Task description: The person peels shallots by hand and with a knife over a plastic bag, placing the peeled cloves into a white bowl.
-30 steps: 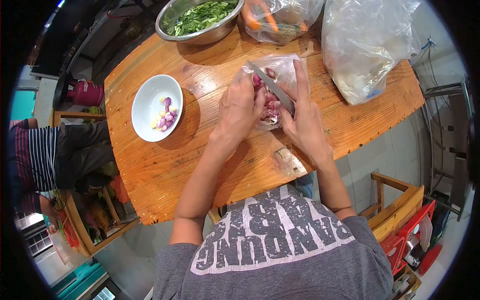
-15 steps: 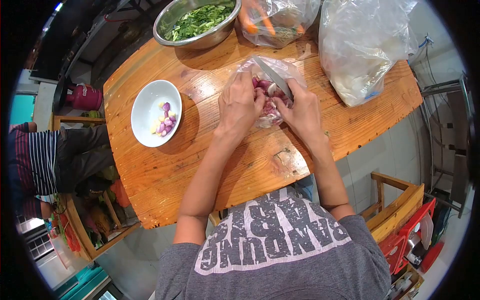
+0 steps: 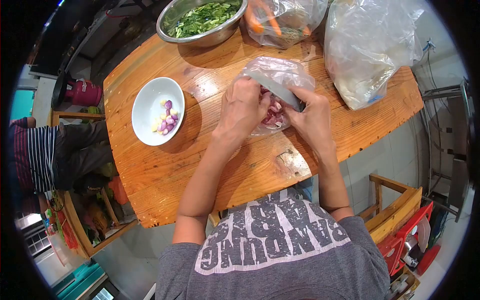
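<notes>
A clear plastic bag (image 3: 295,75) lies opened on the table, with reddish-purple shallots and skins (image 3: 274,116) inside. My right hand (image 3: 312,117) grips a knife (image 3: 275,88) at its handle end, the wide blade slanting up and left over the bag. At the bag's left side my left hand (image 3: 242,107) is closed, its fingers curled near the blade's far end. Whatever those fingers hold is hidden behind the hand. To the left stands a white bowl (image 3: 145,112) with several peeled shallots and pale yellow cloves (image 3: 167,119).
Chopped greens fill a metal bowl (image 3: 235,25) at the back. Beside it sit a bag with carrots (image 3: 285,22) and a large clear bag (image 3: 365,50). A person in a striped shirt (image 3: 42,152) stands left of the wooden table (image 3: 165,185). A wooden stool (image 3: 395,210) is lower right.
The knife blade has turned so more of its flat side shows. Both hands stay over the bag, the right one slightly lower and farther right. The view has shifted a little.
</notes>
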Tool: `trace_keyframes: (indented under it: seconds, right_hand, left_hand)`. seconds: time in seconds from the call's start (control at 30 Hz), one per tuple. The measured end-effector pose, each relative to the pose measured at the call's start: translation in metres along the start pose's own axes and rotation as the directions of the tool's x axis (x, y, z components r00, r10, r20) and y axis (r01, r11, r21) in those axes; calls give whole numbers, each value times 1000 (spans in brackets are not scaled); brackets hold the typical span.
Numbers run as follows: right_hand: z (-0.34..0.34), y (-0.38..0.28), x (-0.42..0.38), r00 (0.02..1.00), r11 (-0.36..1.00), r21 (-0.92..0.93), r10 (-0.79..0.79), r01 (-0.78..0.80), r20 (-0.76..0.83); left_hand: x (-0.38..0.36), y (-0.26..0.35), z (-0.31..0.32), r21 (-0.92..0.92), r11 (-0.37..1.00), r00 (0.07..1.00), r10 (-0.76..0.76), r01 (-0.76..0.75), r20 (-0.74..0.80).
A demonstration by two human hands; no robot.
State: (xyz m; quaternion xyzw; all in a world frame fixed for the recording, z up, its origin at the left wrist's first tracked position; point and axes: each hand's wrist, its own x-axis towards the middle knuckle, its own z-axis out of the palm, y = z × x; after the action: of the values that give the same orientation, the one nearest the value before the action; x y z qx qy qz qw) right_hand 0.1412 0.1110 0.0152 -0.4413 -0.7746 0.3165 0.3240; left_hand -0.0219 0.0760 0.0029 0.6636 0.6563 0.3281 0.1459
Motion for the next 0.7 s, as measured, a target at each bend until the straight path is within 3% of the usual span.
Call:
trace_keyframes:
  seconds: [0.07, 0.2, 0.27, 0.47, 0.7]
  right_hand:
    - [-5, -10, 1, 989, 990, 2, 142, -143, 42]
    - [-5, -6, 6, 998, 999, 12, 31, -31, 49]
    - [0, 1, 5, 998, 998, 6, -56, 56, 6]
    - [-7, 10, 0, 997, 955, 288, 52, -69, 65]
    - [-20, -2, -8, 995, 963, 265, 26, -52, 100]
  left_hand:
    - [4, 11, -5, -28, 1000, 997, -15, 12, -75]
    - [9, 6, 8, -60, 998, 980, -1, -12, -201]
    - [9, 9, 9, -81, 996, 977, 30, -48, -210]
    - [5, 7, 9, -65, 997, 992, 39, -47, -121]
    - [-3, 6, 6, 99, 986, 982, 146, -134, -123]
